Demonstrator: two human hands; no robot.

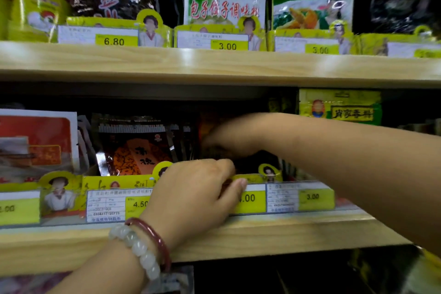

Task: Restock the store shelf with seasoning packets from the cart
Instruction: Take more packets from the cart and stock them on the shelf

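Observation:
My right hand (pixel 222 138) reaches from the right deep into the middle shelf, blurred, with its fingers curled over the tops of dark seasoning packets (pixel 253 162) standing in a yellow display tray (pixel 250 178). At that tray's front lip my left hand (pixel 195 193), with a white bead bracelet and a red bangle on the wrist, pinches the edge between thumb and fingers, just above the 4.00 price tag (pixel 250 198). The cart is out of view.
Black-and-orange packets (pixel 136 150) fill the tray to the left, beside red-and-white packets (pixel 35 141). A yellow-green packet (pixel 341 107) stands at the right. The wooden upper shelf (pixel 214 64) hangs low over the slot. The lower shelf board (pixel 286 229) juts toward me.

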